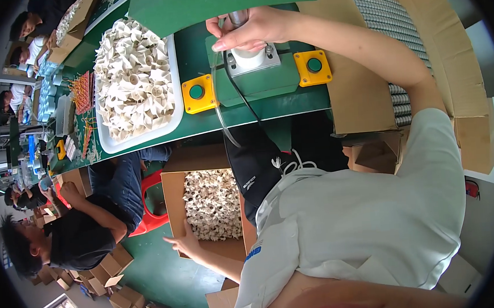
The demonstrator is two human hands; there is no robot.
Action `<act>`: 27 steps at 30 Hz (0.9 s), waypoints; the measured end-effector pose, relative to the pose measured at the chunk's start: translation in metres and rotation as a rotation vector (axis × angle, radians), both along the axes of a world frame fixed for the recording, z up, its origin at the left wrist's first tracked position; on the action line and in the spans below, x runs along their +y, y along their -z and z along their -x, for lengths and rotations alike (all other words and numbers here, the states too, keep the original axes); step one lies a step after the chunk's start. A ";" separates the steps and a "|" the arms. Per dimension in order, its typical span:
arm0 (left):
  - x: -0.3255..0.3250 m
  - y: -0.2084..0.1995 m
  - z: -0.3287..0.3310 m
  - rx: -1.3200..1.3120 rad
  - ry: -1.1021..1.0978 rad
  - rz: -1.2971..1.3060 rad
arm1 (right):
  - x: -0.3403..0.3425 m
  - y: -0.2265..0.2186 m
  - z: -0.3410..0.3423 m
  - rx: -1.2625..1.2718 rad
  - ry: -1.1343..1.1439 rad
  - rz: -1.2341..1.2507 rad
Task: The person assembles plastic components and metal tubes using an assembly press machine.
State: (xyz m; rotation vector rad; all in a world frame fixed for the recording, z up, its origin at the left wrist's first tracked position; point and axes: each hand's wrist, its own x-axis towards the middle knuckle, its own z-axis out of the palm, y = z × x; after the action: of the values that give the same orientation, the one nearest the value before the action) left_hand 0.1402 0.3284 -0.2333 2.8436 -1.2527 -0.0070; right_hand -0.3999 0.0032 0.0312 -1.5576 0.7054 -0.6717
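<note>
At the far side of the green bench, my right hand (250, 32) is closed at a small press, its fingers curled about the metal shaft (238, 18) just above a white round fixture (249, 57). Whatever those fingers grip is hidden. My left hand (188, 244) hangs low on the left, fingers apart, at the near rim of an open cardboard box (174, 208). Small white folded pieces (211, 199) fill that box. More such pieces (133, 76) are heaped in a white tray (177, 79) on the bench, left of the press.
Yellow button boxes with green buttons, one left (199, 94) and one right (314, 69), flank the press. A clear tube (220, 118) dangles over the bench edge. At right, a large carton (445, 43) holds rows of silvery cylinders (389, 24). A co-worker (78, 237) sits left on a red stool (154, 203).
</note>
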 end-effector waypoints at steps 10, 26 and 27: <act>-0.158 -0.197 0.127 0.463 0.343 0.737 | 0.011 -0.007 0.033 0.219 0.171 0.310; -0.289 -0.231 0.224 0.361 1.028 0.616 | 0.016 0.005 0.098 0.874 0.214 0.668; -0.288 -0.234 0.222 0.390 1.008 0.615 | 0.013 0.003 0.098 0.898 0.159 0.612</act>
State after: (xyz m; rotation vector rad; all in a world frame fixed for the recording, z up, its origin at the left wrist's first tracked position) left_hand -0.0819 0.0401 0.0009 1.4196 -1.9614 -0.1572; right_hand -0.4981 0.0158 0.0283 -2.4224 1.3802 -0.2691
